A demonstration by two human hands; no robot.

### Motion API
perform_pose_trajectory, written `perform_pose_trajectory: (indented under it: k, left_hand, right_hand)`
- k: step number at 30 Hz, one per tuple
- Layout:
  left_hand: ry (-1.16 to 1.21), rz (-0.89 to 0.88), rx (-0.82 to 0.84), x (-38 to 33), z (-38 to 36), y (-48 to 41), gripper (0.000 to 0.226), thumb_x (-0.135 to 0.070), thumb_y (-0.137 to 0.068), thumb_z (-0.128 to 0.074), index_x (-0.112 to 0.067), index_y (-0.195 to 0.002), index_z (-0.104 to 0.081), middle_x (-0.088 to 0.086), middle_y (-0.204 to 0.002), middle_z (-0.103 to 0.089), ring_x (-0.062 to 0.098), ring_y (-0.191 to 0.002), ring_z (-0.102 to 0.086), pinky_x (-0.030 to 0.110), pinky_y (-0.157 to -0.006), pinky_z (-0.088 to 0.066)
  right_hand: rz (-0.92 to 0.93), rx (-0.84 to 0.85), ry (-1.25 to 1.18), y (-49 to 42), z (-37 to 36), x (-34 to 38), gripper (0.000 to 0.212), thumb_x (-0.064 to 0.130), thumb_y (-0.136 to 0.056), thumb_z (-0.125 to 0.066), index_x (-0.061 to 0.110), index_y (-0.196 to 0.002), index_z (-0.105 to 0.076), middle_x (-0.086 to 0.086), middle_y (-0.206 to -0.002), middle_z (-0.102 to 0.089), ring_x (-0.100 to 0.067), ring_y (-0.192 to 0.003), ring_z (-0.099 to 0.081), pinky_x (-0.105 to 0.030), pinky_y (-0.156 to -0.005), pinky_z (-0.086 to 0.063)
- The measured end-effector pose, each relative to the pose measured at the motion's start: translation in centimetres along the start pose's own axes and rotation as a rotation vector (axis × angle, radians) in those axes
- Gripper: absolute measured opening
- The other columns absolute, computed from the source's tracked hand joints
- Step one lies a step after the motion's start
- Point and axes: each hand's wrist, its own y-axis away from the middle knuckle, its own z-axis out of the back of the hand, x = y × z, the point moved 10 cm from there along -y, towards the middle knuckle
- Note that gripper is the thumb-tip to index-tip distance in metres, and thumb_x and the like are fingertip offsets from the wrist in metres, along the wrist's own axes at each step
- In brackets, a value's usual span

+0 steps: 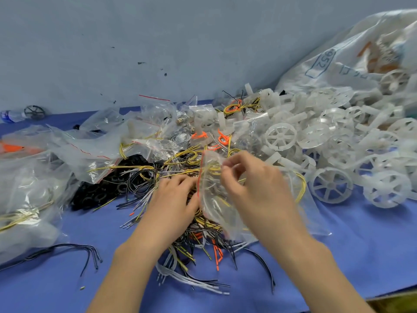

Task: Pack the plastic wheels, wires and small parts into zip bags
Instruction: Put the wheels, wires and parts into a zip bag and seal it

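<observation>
Just one head cam, wide-angle, looking forward and down, close over the blue worktop (361,256), wall behind.

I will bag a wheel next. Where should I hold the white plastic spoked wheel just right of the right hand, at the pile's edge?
Take the white plastic spoked wheel by its rim, from the near side: it faces the camera at the front of the pile, its near rim free on the blue table cover. The gaps between spokes may let a finger hook through.

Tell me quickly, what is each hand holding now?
Left hand: grips the zip bag at its edge.
Right hand: pinches the same bag's mouth.
</observation>
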Motion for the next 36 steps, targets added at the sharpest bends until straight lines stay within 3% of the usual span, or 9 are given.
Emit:
perform_pose_trajectory:
  k: [2, 7, 12, 15, 21, 27, 30, 33, 36]
  left_hand:
    - [-0.075, 0.04, 0.003, 0.7, 0.0, -0.2, 0.048, -0.047, -0.093, -0.037, -0.029, -0.137, -0.048, -0.007, -0.14, -0.046, 0.022, -0.122, -0.035, 0.037, -0.106, -0.032]
    - [-0.135, 0.159, 0.02, 2.4, 0.4, -0.5, 0.048, -0.045, -0.094, -0.039, -0.027, -0.137, -0.049, -0.004, -0.143, -0.044, 0.026, -0.127, -0.035, 0.041, -0.103, -0.036]
    - [-0.082, 0.175, -0.066, 2.5, 1.2, -0.7, 0.035, -0.043, -0.096, -0.046, -0.025, -0.121, -0.063, -0.002, -0.132, -0.055, 0.027, -0.12, -0.041, 0.041, -0.097, -0.037]
    - [-0.043, 0.159, -0.089, 2.8, 1.2, -0.8, 0.028, -0.047, -0.096, -0.048, -0.028, -0.108, -0.065, -0.006, -0.12, -0.057, 0.023, -0.115, -0.042, 0.038, -0.091, -0.039]
    - [0.019, 0.195, -0.165, 4.9, 2.4, -0.9, 0.024, -0.042, -0.097, -0.05, -0.025, -0.101, -0.067, -0.006, -0.105, -0.061, 0.018, -0.104, -0.046, 0.033, -0.078, -0.038]
    - [0.123, 0.166, -0.154, 4.7, 3.9, -0.3, 0.027, -0.034, -0.097, -0.055, -0.027, -0.122, -0.063, -0.005, -0.12, -0.062, 0.018, -0.112, -0.055, 0.036, -0.094, -0.043]
    - [0.134, 0.109, -0.183, 3.7, 6.6, 0.9, 0.019, -0.035, -0.094, -0.058, -0.032, -0.112, -0.065, -0.008, -0.111, -0.062, 0.011, -0.1, -0.059, 0.032, -0.088, -0.044]
    - [0.162, 0.115, 0.07, 3.5, 6.4, 2.7, 0.011, -0.048, -0.088, -0.06, -0.04, -0.088, -0.068, -0.019, -0.086, -0.068, -0.002, -0.077, -0.061, 0.023, -0.069, -0.043]
    - [0.169, 0.148, 0.381, 2.8, 3.4, 5.0, 0.01, -0.053, -0.083, -0.064, -0.047, -0.091, -0.067, -0.032, -0.085, -0.062, -0.009, -0.067, -0.058, 0.016, -0.06, -0.04]
  right_hand:
    - [0.041, 0.034, 0.066, 1.0, -1.6, 1.4, 0.012, 0.037, -0.094, -0.052, 0.027, -0.097, -0.058, 0.008, -0.094, -0.063, -0.018, -0.083, -0.062, -0.038, -0.07, -0.048]
    - [0.148, 0.06, 0.224, 2.5, -3.8, 3.0, 0.019, 0.045, -0.1, -0.043, 0.029, -0.101, -0.051, 0.008, -0.1, -0.057, -0.023, -0.08, -0.064, -0.036, -0.058, -0.041]
    - [0.146, 0.059, 0.164, 2.2, -3.0, 2.3, 0.019, 0.045, -0.098, -0.04, 0.031, -0.101, -0.053, 0.01, -0.1, -0.059, -0.02, -0.083, -0.063, -0.037, -0.062, -0.047]
    - [0.073, -0.009, 0.075, 1.2, -1.1, 0.7, 0.012, 0.038, -0.096, -0.05, 0.029, -0.099, -0.058, 0.01, -0.094, -0.062, -0.017, -0.081, -0.062, -0.038, -0.067, -0.049]
    - [-0.071, -0.242, -0.069, 0.0, 3.7, -2.9, 0.006, 0.034, -0.093, -0.056, 0.032, -0.088, -0.059, 0.016, -0.077, -0.062, -0.003, -0.069, -0.057, -0.02, -0.057, -0.038]
    - [-0.074, -0.229, -0.044, 0.1, 3.2, -2.6, 0.006, 0.035, -0.094, -0.056, 0.033, -0.089, -0.058, 0.016, -0.079, -0.062, 0.0, -0.07, -0.055, -0.011, -0.056, -0.035]
    - [-0.074, -0.223, -0.052, 0.0, 3.2, -2.5, 0.005, 0.035, -0.094, -0.055, 0.033, -0.09, -0.058, 0.016, -0.081, -0.062, -0.002, -0.07, -0.055, -0.013, -0.056, -0.034]
    - [-0.072, -0.223, -0.057, -0.1, 3.1, -2.3, 0.005, 0.034, -0.094, -0.056, 0.032, -0.091, -0.058, 0.016, -0.081, -0.062, -0.005, -0.07, -0.055, -0.017, -0.058, -0.035]
    - [-0.067, -0.228, -0.052, -0.2, 2.9, -2.0, 0.005, 0.033, -0.094, -0.057, 0.031, -0.091, -0.06, 0.017, -0.078, -0.06, -0.003, -0.071, -0.054, -0.012, -0.058, -0.033]
